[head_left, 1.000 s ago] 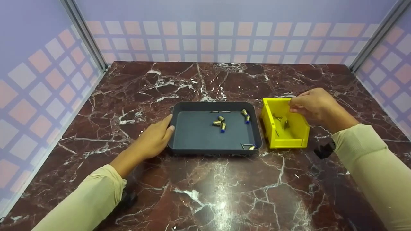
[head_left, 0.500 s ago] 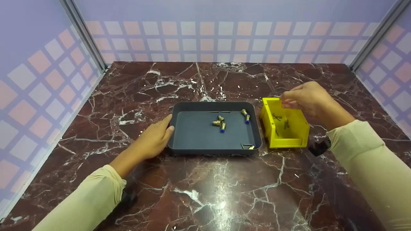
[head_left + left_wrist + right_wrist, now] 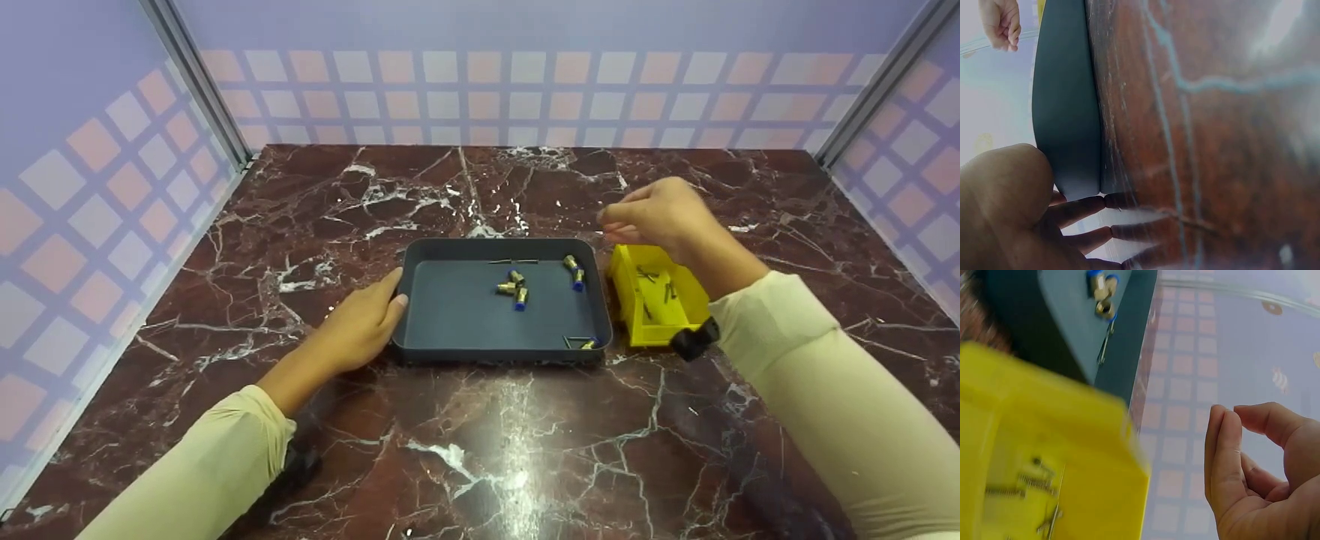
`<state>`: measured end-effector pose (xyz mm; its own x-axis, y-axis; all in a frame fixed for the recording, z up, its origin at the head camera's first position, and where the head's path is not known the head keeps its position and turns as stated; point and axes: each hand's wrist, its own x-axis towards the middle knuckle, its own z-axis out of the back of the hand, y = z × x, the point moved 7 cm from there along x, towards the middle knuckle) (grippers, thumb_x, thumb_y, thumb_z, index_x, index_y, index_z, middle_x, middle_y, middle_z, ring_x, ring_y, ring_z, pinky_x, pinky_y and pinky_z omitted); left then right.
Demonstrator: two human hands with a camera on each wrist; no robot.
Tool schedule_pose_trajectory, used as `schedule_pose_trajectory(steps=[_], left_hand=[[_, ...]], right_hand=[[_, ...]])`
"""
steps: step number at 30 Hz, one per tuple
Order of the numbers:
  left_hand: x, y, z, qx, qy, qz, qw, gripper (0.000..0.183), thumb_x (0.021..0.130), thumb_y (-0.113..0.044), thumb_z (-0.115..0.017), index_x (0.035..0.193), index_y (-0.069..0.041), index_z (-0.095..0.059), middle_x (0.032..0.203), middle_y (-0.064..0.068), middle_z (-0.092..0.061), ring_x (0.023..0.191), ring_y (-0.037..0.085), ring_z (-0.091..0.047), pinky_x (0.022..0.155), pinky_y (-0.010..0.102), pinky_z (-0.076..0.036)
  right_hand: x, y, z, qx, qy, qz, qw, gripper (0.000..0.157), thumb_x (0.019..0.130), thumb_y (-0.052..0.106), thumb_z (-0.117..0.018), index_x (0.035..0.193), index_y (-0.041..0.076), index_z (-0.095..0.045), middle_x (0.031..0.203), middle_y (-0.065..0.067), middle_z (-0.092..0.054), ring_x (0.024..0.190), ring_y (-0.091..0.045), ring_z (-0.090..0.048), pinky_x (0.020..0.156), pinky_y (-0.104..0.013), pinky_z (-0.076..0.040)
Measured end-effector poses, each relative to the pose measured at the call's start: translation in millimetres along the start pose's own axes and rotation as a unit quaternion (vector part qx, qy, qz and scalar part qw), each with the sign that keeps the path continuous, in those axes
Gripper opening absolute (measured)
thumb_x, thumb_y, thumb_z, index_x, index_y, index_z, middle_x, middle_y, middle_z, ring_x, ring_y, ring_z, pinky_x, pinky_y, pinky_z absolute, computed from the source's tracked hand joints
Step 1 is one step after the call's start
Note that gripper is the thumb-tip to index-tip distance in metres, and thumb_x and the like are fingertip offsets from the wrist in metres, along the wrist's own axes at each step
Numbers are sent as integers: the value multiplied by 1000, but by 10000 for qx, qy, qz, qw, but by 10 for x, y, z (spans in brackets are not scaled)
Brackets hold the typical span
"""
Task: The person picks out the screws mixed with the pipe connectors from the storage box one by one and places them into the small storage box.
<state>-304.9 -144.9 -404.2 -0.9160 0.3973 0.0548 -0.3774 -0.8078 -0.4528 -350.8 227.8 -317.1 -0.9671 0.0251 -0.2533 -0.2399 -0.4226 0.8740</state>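
In the head view, my left hand (image 3: 358, 322) rests against the left end of a dark grey tray (image 3: 450, 352), its thumb near the rim. Its fingers (image 3: 1081, 212) look straight in the left wrist view. My right hand (image 3: 664, 214) is above the back of a yellow bin (image 3: 675, 336). The thumb and two fingertips of that hand (image 3: 1258, 478) nearly meet, with nothing visible between them. Several brass push-in fittings (image 3: 520, 298) with blue collars lie in the tray, along with a few thin screws (image 3: 527, 262). Several screws (image 3: 1036, 482) lie inside the bin.
The tray and bin stand side by side on a dark red marbled table (image 3: 465, 450). A patterned wall (image 3: 480, 97) rises behind, and side walls with metal corner posts (image 3: 199, 82) close off left and right.
My right hand has risen out of the yellow bin and moved left, toward the tray's back right corner. My left hand and the tray have stayed put.
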Motion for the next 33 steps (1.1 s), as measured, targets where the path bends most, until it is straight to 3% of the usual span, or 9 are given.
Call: schedule_pose_trajectory(steps=[7,14,23,28,33], left_hand=[[-4,-6,3,-41,-6,15,10000,58,111,-28,-37,160,3,-26,156,28,-42,144,47,-42,121,59,-32],[-4,-1,4,-17,10,65,10000,58,111,-28,-37,160,2,-26,156,28,-42,144,47,-42,121,60,-32],[-3,1,1,-19,32,71,10000,58,112,-28,-36,160,2,-26,156,28,-42,144,47,-42,121,59,-32],[-6,-1,1,-32,28,79,10000,58,112,-29,-36,160,2,-26,156,28,-42,144,47,-41,122,59,-31],[-7,0,4,-47,24,64,10000,58,112,-29,-36,160,1,-26,157,27,-41,145,46,-41,122,59,-31]], right_hand=[[106,99,-309,259,-18,24,9997,40,88,11,-78,121,-10,-68,96,-14,-76,74,-14,-77,78,-26,-63],[197,103,-554,303,-2,-41,9995,39,89,6,-73,122,-13,-66,112,-24,-69,70,-15,-76,76,-27,-63],[355,-11,-721,35,-213,-388,9990,31,86,11,-78,110,-7,-68,77,-8,-74,62,-13,-75,77,-31,-63],[423,-64,-818,-103,-207,-481,9986,29,85,10,-78,106,-7,-68,71,-7,-74,62,-15,-76,80,-35,-62],[480,-107,-868,-330,-296,-535,9976,37,84,11,-80,113,-8,-66,66,-5,-73,63,-16,-76,79,-34,-63]])
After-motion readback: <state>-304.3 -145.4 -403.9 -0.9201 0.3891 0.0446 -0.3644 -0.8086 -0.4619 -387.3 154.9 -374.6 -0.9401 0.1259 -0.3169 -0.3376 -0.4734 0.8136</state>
